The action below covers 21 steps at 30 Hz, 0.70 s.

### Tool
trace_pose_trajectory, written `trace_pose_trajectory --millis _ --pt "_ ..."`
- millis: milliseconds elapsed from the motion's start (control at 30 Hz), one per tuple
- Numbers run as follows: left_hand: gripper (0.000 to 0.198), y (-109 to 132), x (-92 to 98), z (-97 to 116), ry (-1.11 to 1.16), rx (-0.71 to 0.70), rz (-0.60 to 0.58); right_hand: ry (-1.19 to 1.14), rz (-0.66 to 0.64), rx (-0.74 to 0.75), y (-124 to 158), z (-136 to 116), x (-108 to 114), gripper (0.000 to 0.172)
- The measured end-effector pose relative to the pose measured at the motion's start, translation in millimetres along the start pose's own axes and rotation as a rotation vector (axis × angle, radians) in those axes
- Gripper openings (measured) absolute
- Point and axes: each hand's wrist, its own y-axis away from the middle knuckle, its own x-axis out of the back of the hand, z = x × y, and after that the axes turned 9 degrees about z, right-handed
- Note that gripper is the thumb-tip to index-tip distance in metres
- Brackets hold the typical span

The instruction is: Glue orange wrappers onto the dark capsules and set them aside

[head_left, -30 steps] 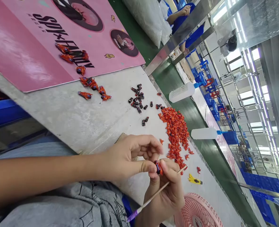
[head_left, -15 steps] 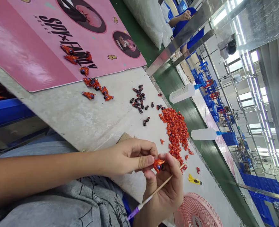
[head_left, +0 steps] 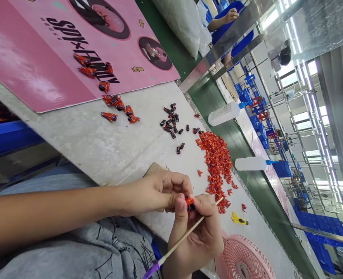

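Workbench [head_left: 92, 143], head view: pink mat [head_left: 148, 79] reads "SPY×FAMILY", well apart from grip. Left hand [head_left: 160, 193], right hand [head_left: 203, 234] both pinched on red-black piece [head_left: 191, 207]; stick [head_left: 183, 237] across right palm. Red heap [head_left: 218, 159] beyond grip; bottle [head_left: 224, 114] print illegible.

Table [head_left: 87, 143] with pink mat [head_left: 55, 69], red heap [head_left: 218, 159], black pieces [head_left: 175, 117]
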Motion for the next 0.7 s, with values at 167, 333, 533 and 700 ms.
trace_pose_trajectory --millis 167,333,533,700 --pt "0.066 -0.7 0.2 -6.5 0.109 0.098 0.006 0.02 0.004 0.004 1.9 -1.1 -3.1 0.018" --pt "0.053 4.6 14.9 8.9 -0.202 0.005 0.109 0.003 -0.177 -0.04 6.0 17.5 2.1 0.009" --pt "0.023 22.5 86.2 57.8 -1.524 -0.505 0.72 -0.136 -0.099 -0.392 36.4 75.8 22.1 0.08" --pt "0.026 18.4 120.5 85.7 -1.999 -0.419 0.809 -0.181 0.153 -0.499 60.3 98.7 32.2 0.056"
